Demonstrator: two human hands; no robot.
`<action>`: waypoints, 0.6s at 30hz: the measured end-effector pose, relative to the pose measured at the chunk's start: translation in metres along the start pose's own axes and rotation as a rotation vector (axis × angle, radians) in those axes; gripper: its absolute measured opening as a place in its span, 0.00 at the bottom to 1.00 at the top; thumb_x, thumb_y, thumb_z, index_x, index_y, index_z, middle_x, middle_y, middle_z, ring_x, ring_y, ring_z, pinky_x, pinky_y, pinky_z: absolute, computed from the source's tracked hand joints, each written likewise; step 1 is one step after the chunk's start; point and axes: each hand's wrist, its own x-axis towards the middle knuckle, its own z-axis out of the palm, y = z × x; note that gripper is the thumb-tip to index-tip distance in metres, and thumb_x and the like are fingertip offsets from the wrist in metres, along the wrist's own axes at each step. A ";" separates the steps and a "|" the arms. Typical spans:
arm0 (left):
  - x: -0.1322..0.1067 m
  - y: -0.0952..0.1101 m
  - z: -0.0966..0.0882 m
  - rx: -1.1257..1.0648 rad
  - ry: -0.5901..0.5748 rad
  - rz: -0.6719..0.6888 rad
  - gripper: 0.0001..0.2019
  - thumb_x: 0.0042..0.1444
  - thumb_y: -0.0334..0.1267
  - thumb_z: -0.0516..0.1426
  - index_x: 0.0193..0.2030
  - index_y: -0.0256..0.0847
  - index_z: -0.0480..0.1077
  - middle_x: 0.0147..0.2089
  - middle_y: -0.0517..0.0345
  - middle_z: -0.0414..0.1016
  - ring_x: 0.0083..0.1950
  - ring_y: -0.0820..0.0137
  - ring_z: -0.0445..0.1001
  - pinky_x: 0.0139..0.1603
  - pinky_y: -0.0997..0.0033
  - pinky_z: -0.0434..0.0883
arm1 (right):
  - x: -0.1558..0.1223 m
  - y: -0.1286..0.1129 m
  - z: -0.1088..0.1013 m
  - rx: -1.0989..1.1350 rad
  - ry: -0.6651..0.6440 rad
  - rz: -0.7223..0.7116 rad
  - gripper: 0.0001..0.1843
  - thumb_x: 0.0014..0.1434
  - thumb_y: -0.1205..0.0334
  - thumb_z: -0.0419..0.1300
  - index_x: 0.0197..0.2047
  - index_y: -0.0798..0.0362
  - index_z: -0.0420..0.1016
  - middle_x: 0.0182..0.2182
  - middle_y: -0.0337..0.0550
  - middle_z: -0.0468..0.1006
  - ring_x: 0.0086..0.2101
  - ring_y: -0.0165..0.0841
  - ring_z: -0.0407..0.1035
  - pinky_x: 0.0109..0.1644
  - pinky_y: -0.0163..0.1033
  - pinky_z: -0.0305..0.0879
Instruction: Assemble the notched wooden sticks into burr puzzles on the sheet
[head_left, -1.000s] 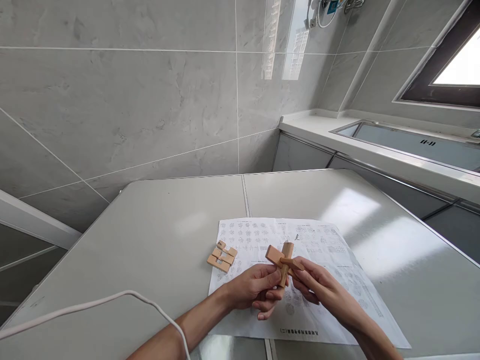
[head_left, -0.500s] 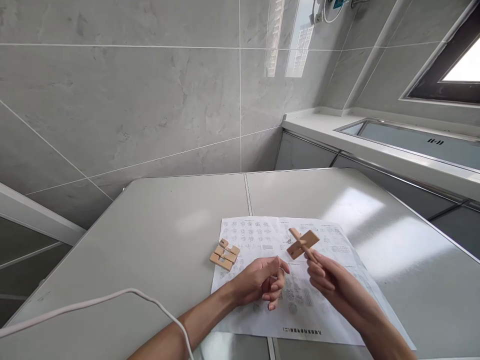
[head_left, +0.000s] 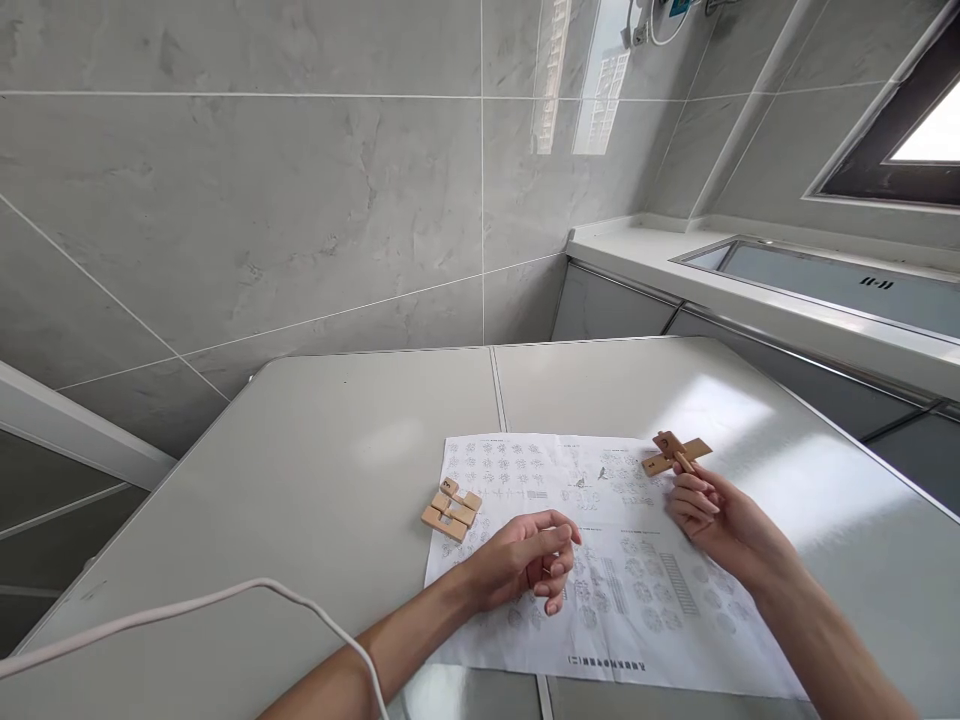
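Note:
My right hand [head_left: 701,508] is closed, pinching the end of one of several wooden puzzle pieces [head_left: 660,464] joined in a cross. The cross is held up over the upper right of a printed instruction sheet [head_left: 600,640], and small dark numbers show on its faces. My left hand [head_left: 536,560] rests over the middle of the sheet, its fingers loosely curled and apart, with nothing in them. To its upper left, more notched wooden puzzle pieces [head_left: 452,512] lie grouped at the sheet's left edge, one marked 3.
A white table [head_left: 360,400] with a seam down its middle bears the sheet. A white cable [head_left: 225,592] crosses over my left forearm. Behind stands a grey tiled wall [head_left: 300,200]. At the right are a counter [head_left: 637,245] with a sink and a window.
My right hand has moved right and slightly away with the joined pieces, and has turned them. The left hand has barely moved. The grouped pieces lie where they were.

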 end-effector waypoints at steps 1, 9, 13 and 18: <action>0.000 0.000 0.000 -0.002 0.000 -0.001 0.21 0.62 0.53 0.69 0.45 0.40 0.69 0.29 0.68 0.63 0.22 0.79 0.58 0.25 0.73 0.69 | 0.000 -0.003 0.001 0.022 -0.002 0.004 0.10 0.68 0.74 0.60 0.40 0.49 0.65 0.24 0.27 0.62 0.17 0.21 0.59 0.18 0.28 0.63; -0.001 0.002 0.001 0.016 0.003 -0.021 0.21 0.61 0.52 0.70 0.45 0.40 0.69 0.29 0.68 0.63 0.23 0.79 0.58 0.27 0.72 0.69 | -0.014 0.006 0.004 -0.102 -0.010 -0.043 0.09 0.65 0.65 0.68 0.43 0.50 0.70 0.24 0.27 0.60 0.19 0.22 0.56 0.19 0.27 0.62; 0.000 -0.001 0.003 0.057 -0.035 -0.018 0.20 0.62 0.51 0.70 0.46 0.39 0.70 0.29 0.67 0.64 0.24 0.78 0.60 0.30 0.70 0.69 | -0.041 0.036 -0.002 -0.612 0.021 -0.158 0.16 0.60 0.51 0.74 0.39 0.49 0.73 0.24 0.31 0.63 0.21 0.25 0.54 0.21 0.31 0.59; -0.001 -0.002 0.007 0.190 -0.082 0.043 0.21 0.62 0.52 0.70 0.46 0.38 0.70 0.28 0.66 0.66 0.25 0.77 0.63 0.32 0.70 0.66 | -0.073 0.071 -0.010 -1.176 -0.063 -0.304 0.24 0.67 0.34 0.63 0.42 0.49 0.75 0.23 0.35 0.70 0.24 0.31 0.62 0.27 0.35 0.61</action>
